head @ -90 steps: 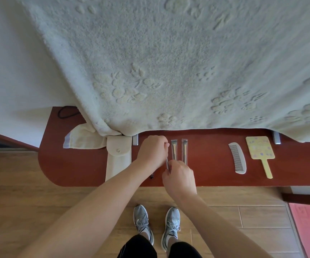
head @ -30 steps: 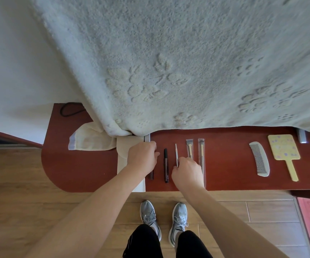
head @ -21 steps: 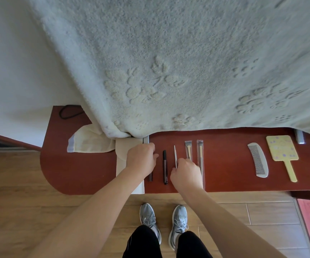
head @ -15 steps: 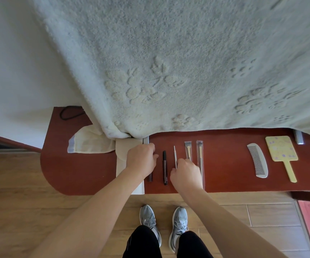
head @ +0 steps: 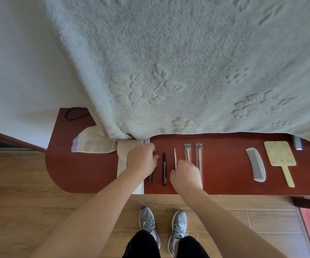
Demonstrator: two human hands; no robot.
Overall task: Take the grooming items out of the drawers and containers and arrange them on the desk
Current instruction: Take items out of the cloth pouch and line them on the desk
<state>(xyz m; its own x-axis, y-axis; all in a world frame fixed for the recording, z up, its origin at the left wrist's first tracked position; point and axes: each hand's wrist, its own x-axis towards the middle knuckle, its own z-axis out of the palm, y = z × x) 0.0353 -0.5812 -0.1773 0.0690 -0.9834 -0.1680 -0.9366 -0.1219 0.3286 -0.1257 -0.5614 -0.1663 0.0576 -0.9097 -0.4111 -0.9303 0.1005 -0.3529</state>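
Grooming items [head: 187, 152] line the front edge of a red-brown wooden desk [head: 79, 170]. Three seconds ago only two brushes in clear sleeves [head: 199, 155] lay mid-desk; now a black pen [head: 164, 169] and a thin silver tool [head: 175, 157] lie parallel on their left. The left hand [head: 142, 161] curls over a dark slim stick [head: 150, 178] beside a cream fabric pouch [head: 121, 161]. The right hand [head: 185, 173] pinches the thin silver tool's near end. A white comb [head: 256, 167] and a yellow hand mirror [head: 280, 158] lie toward the right end.
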